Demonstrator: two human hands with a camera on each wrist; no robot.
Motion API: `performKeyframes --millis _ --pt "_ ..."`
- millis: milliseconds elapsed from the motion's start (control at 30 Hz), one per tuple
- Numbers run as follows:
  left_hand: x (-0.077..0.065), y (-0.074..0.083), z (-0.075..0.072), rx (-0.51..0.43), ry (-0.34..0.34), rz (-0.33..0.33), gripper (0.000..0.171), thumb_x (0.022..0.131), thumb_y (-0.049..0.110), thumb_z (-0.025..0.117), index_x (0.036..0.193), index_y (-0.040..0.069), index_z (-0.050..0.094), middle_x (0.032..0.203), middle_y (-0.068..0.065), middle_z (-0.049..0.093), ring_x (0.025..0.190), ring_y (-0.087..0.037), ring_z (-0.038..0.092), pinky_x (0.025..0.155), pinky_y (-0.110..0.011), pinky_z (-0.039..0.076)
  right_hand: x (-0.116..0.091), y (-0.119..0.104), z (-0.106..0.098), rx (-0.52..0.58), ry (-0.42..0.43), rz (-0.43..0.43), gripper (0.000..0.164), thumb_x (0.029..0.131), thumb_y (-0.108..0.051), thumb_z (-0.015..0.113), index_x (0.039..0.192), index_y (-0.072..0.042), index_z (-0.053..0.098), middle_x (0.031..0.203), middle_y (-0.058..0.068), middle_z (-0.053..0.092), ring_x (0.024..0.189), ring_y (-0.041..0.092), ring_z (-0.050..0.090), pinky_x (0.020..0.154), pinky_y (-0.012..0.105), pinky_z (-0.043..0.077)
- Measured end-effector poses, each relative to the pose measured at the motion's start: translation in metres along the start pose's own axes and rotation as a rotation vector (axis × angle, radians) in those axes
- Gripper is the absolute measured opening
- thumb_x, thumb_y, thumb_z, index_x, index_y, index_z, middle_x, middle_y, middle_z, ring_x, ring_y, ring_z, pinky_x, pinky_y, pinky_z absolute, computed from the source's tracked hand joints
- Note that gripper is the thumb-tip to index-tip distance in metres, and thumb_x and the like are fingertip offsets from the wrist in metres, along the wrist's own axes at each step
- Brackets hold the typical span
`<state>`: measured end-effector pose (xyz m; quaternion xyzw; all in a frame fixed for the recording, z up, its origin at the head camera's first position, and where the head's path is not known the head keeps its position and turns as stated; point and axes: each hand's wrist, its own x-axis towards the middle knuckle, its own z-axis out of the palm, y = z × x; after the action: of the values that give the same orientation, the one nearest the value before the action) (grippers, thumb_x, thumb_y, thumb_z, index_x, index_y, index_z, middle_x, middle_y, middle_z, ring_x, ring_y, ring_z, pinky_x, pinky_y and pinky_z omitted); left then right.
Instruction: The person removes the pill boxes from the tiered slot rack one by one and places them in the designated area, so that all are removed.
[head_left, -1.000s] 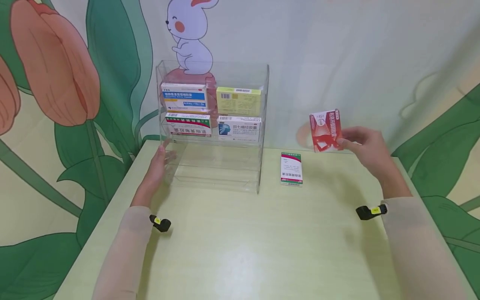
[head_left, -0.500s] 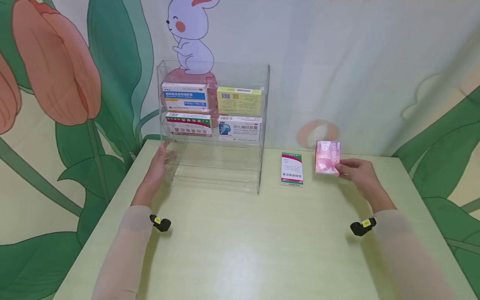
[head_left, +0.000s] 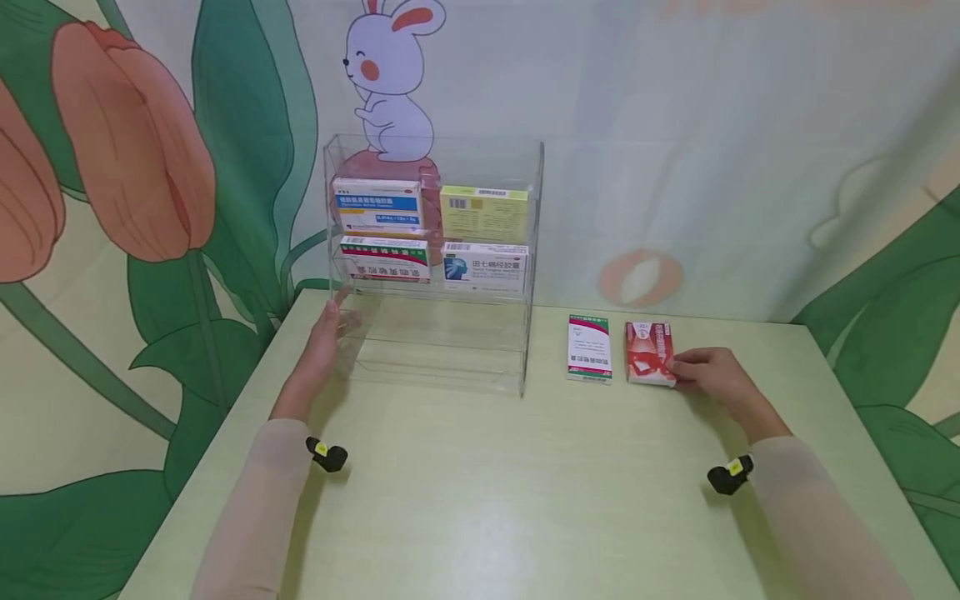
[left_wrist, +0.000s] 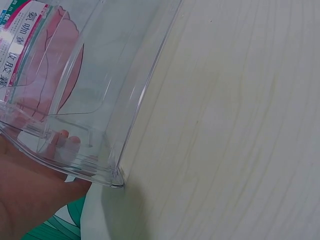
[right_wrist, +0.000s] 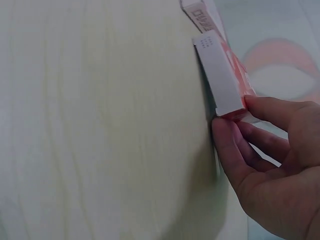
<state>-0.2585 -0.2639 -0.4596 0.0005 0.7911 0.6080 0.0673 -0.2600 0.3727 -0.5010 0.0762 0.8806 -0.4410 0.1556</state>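
My right hand pinches a red and white medicine box by its near right edge, low at the tabletop. In the right wrist view the box's white side panel faces the camera, with thumb and fingers at its end. Just left of it a white medicine box with green and magenta bands lies flat. My left hand grips the left side of a clear acrylic display rack. Its fingertips show through the plastic in the left wrist view.
The rack's upper tiers hold a blue and white box, a yellow box, a green and magenta-banded box and a white box with a blue head picture. A printed curtain hangs behind the table.
My right hand has lowered the red box from the air to the tabletop, beside the white one. My left hand stays on the rack. The head view has shifted slightly.
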Motion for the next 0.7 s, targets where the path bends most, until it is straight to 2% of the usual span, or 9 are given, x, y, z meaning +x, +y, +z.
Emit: performKeyframes --millis 100,267,433,700 --pt "0.000 0.001 0.002 0.003 0.007 0.005 0.064 0.115 0.053 0.012 0.172 0.027 0.003 0.171 -0.026 0.023 0.159 -0.048 0.017 0.123 -0.075 0.005 0.000 -0.001 0.001 -0.022 0.004 0.007 0.067 0.107 -0.040 0.065 0.149 0.010 0.051 0.141 0.029 0.059 0.107 0.026 0.069 0.096 0.033 0.058" --pt "-0.002 0.004 0.003 0.003 0.006 -0.007 0.064 0.114 0.054 0.012 0.172 0.029 0.002 0.172 -0.026 0.022 0.160 -0.048 0.015 0.122 -0.076 0.002 0.002 -0.004 0.002 -0.043 0.001 0.020 0.061 0.108 -0.037 0.063 0.146 0.010 0.054 0.136 0.026 0.063 0.106 0.025 0.069 0.098 0.038 0.056" --pt "-0.005 0.005 0.003 -0.014 0.009 -0.014 0.063 0.114 0.054 0.011 0.172 0.030 0.002 0.172 -0.026 0.021 0.160 -0.047 0.015 0.122 -0.076 0.006 0.003 -0.008 0.003 -0.035 -0.001 0.031 0.058 0.108 -0.033 0.064 0.145 0.011 0.055 0.135 0.027 0.063 0.103 0.024 0.070 0.097 0.038 0.057" --pt "-0.007 0.007 0.004 -0.002 0.020 0.001 0.063 0.115 0.053 0.012 0.172 0.029 0.004 0.172 -0.026 0.020 0.159 -0.048 0.015 0.121 -0.076 0.001 0.002 -0.014 0.004 -0.041 0.004 0.056 0.056 0.109 -0.028 0.063 0.146 0.013 0.053 0.138 0.029 0.060 0.108 0.029 0.069 0.095 0.038 0.060"
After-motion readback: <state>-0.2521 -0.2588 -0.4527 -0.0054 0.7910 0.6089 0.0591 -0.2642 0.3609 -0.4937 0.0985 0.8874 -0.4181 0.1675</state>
